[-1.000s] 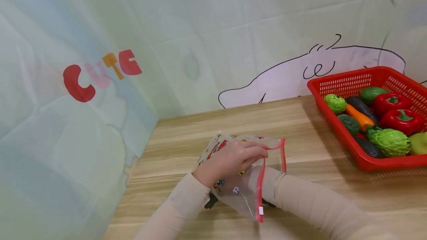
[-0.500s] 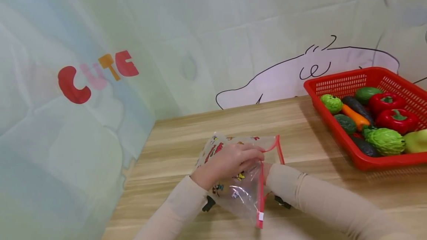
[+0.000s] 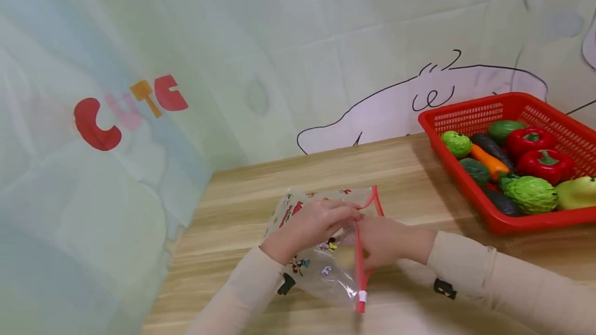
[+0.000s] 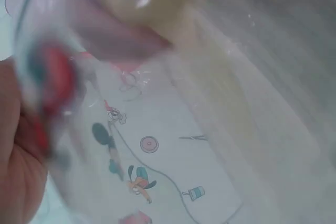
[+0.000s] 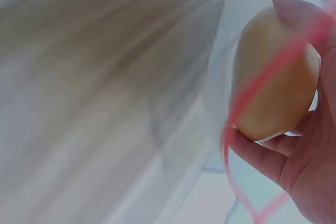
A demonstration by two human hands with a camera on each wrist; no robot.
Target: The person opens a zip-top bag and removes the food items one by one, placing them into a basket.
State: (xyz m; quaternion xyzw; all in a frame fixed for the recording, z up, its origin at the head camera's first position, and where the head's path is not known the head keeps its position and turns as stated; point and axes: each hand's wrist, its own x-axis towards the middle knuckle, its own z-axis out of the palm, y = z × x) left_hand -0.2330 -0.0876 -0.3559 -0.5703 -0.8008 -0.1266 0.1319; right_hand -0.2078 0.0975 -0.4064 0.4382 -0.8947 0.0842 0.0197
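A clear slider zip bag (image 3: 321,268) with cartoon prints and a red zip edge lies on the table, its mouth open to the right. My left hand (image 3: 312,224) pinches the upper edge of that mouth. Fingers of my right hand (image 3: 386,239) are at the opening, partly hidden behind the plastic. In the right wrist view, this hand grips a smooth tan, potato-shaped oval (image 5: 268,77), with the red zip edge crossing in front of it. Through the film, the oval shows as a blurred yellowish patch in the left wrist view.
A red plastic basket (image 3: 500,224) stands at the right, holding red bell peppers (image 3: 545,165), a carrot (image 3: 489,162), green leafy heads (image 3: 531,194), a yellow-green pear-like piece (image 3: 577,193) and dark vegetables. A printed cloth wall (image 3: 261,66) borders the table (image 3: 242,200) behind and left.
My right hand has drawn back rightward out of the bag, bringing the tan oval to its mouth. The left hand keeps its pinch on the edge. The head view has shifted slightly.
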